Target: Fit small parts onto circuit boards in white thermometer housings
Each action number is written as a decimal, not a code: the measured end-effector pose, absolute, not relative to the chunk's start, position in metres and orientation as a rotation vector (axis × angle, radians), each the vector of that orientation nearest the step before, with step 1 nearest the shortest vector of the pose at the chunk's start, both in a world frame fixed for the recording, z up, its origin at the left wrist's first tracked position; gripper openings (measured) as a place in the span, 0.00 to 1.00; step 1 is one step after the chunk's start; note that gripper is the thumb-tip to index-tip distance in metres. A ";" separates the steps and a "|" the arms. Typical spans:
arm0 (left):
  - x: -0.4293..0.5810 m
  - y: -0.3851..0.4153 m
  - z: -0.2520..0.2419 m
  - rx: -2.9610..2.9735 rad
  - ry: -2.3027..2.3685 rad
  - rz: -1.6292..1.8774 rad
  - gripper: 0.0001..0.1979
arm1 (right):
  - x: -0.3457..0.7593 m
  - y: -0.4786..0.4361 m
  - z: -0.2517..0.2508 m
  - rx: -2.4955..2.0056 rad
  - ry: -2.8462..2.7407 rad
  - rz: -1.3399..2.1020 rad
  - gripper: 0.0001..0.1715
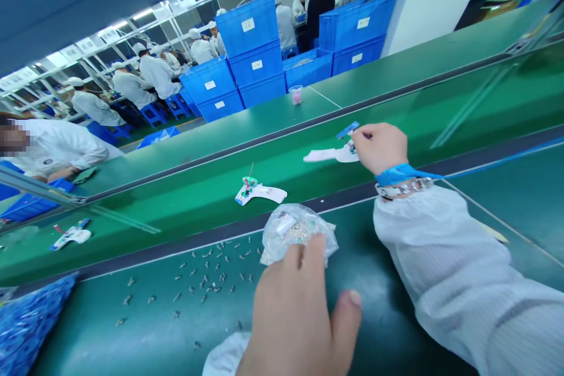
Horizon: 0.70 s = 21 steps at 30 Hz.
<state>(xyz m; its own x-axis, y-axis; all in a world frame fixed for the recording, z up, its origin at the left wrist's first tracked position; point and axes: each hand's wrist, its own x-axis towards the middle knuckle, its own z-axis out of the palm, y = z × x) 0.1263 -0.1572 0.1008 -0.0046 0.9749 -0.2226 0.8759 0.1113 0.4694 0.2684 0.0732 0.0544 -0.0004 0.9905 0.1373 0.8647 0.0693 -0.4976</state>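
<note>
My right hand point(383, 145) reaches over the green conveyor belt, fingers closed at the wired end of a white pistol-shaped housing point(324, 155). A small blue part point(348, 130) sticks out beside those fingertips. Lower down, my left hand point(295, 305) is open, thumb apart, with its fingertips at a clear plastic bag point(282, 229) of small pale parts. Whether the fingers touch the bag's contents is hidden. Another pistol-shaped housing point(268, 192) with a green circuit board and red wire lies on the belt to the left.
Small metal parts point(215, 276) lie scattered on the green worktop. A third housing point(77, 235) is on the belt at far left, near a blue bag point(35, 323). Across the belt are a pink-filled cup point(296, 96), stacked blue crates point(255, 64) and a seated co-worker point(66, 144).
</note>
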 end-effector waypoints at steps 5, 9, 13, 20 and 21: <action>0.131 -0.148 0.105 1.823 1.623 -0.009 0.25 | 0.233 0.081 0.014 -1.728 -2.251 0.587 0.14; 0.128 -0.149 0.104 1.821 1.654 0.054 0.25 | 0.173 0.062 -0.015 -1.440 -2.572 0.720 0.18; 0.124 -0.151 0.101 1.812 1.683 0.095 0.24 | 0.141 0.060 -0.028 -1.375 -2.716 0.735 0.17; 0.113 -0.152 0.091 1.892 1.948 0.635 0.14 | 0.169 0.053 0.012 -1.293 -2.535 0.608 0.12; 0.112 -0.153 0.090 1.878 1.983 0.765 0.12 | 0.173 0.047 0.020 -1.261 -2.484 0.592 0.10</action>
<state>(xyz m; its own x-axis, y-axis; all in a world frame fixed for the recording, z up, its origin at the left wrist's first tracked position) 0.1116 -0.1525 0.0899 -0.0969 0.9856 0.1383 0.8233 0.0013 0.5676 0.1730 0.0466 0.0200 -0.5732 0.8162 0.0722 0.6958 0.5314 -0.4832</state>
